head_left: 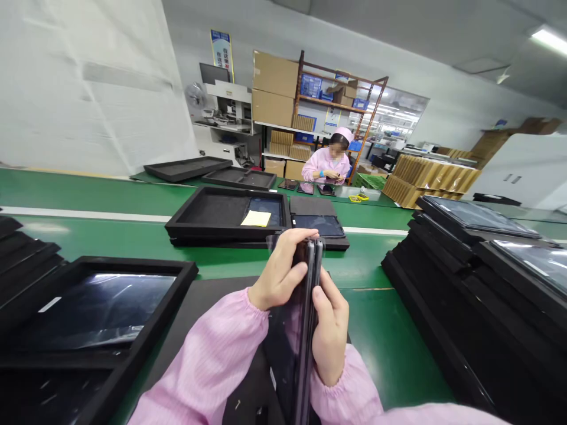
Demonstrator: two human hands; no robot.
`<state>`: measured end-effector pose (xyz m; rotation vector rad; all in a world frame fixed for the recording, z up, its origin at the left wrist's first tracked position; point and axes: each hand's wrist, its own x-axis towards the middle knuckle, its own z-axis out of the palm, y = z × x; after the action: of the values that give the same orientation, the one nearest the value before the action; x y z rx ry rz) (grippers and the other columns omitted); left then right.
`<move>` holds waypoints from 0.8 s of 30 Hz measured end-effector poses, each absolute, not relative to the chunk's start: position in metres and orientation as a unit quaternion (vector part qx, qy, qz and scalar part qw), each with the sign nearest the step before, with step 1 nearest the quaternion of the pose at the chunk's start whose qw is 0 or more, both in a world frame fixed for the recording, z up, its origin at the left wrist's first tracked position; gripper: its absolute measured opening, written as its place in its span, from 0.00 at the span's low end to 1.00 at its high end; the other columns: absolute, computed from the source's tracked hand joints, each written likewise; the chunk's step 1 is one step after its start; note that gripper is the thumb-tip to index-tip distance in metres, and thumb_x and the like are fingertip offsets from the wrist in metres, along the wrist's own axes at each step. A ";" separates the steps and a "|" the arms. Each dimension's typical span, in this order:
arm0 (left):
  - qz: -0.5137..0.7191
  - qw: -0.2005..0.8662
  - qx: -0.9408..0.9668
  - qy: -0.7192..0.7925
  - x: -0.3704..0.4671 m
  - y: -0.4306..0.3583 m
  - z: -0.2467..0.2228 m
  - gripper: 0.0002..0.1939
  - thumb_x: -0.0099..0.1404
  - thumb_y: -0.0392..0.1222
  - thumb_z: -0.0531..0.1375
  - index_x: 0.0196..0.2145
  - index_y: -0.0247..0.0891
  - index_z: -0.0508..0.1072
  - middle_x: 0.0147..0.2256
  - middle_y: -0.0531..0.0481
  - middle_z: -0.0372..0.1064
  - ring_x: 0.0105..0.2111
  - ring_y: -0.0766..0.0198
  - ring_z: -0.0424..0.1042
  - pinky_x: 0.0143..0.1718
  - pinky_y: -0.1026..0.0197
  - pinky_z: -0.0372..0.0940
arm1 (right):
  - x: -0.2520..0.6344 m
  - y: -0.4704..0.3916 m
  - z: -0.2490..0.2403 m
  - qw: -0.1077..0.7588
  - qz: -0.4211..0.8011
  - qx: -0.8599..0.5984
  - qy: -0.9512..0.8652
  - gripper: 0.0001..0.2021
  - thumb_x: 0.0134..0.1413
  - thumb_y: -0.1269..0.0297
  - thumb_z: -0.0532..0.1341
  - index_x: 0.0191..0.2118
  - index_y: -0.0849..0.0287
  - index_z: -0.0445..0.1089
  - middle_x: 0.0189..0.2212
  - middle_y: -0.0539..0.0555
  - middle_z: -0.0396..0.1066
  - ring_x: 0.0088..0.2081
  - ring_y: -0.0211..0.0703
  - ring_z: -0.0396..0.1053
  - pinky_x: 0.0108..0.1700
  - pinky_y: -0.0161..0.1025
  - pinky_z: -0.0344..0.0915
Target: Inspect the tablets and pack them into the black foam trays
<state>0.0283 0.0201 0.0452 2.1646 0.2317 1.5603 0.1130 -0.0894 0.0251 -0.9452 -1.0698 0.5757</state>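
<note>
Two tablets stand on edge, face to face, between my hands above a black foam mat. My left hand is closed over the far top corner and the left side. Pressed against the right side is my right hand, its fingers wrapped on the casing. Clear film juts out at the far corner. A white label shows low on the left tablet's face. To my left, a black foam tray holds a dark tablet screen under film.
Ahead, a foam tray bears a yellow note, beside a flat tablet. Stacked trays with tablets rise at right; more foam trays stand far left. Across the green bench, a co-worker in pink handles something small.
</note>
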 end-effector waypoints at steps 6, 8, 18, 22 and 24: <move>0.504 0.207 0.839 0.018 0.021 0.019 0.039 0.40 0.64 0.67 0.52 0.67 0.46 0.53 0.56 0.38 0.62 0.55 0.41 0.63 0.59 0.36 0.54 | 0.110 -0.093 0.026 0.746 0.227 -0.427 -0.459 0.19 0.59 0.64 0.58 0.54 0.57 0.78 0.55 0.57 0.75 0.58 0.55 0.71 0.59 0.50 0.69; 0.502 0.225 0.835 0.022 0.021 0.020 0.040 0.37 0.64 0.66 0.51 0.65 0.46 0.55 0.55 0.38 0.61 0.53 0.42 0.63 0.57 0.37 0.57 | 0.110 -0.093 0.026 0.748 0.209 -0.431 -0.460 0.18 0.58 0.66 0.60 0.53 0.55 0.78 0.54 0.56 0.76 0.57 0.55 0.72 0.58 0.50 0.70; 0.495 0.230 0.837 0.038 0.028 0.009 0.044 0.33 0.63 0.67 0.50 0.57 0.44 0.58 0.48 0.41 0.60 0.49 0.42 0.63 0.52 0.38 0.60 | 0.116 -0.091 0.035 0.779 0.183 -0.430 -0.418 0.12 0.50 0.68 0.64 0.40 0.55 0.83 0.43 0.56 0.82 0.43 0.53 0.80 0.40 0.43 0.78; 0.496 0.248 0.830 0.056 0.027 0.001 0.050 0.30 0.64 0.66 0.51 0.55 0.44 0.61 0.49 0.41 0.61 0.49 0.45 0.64 0.52 0.41 0.61 | 0.118 -0.091 0.037 0.790 0.194 -0.409 -0.414 0.11 0.49 0.69 0.65 0.38 0.54 0.83 0.42 0.55 0.82 0.42 0.51 0.81 0.40 0.42 0.78; 0.522 0.247 0.813 0.067 0.030 -0.003 0.050 0.26 0.66 0.64 0.51 0.52 0.44 0.63 0.47 0.43 0.63 0.46 0.48 0.65 0.50 0.43 0.62 | 0.120 -0.092 0.040 0.795 0.194 -0.405 -0.408 0.08 0.48 0.69 0.66 0.34 0.55 0.83 0.41 0.55 0.82 0.41 0.51 0.81 0.39 0.42 0.78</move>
<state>0.0301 -0.0035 0.0504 2.2177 0.1820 1.4247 0.1201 -0.0917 0.0398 -0.8701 -0.8776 0.4176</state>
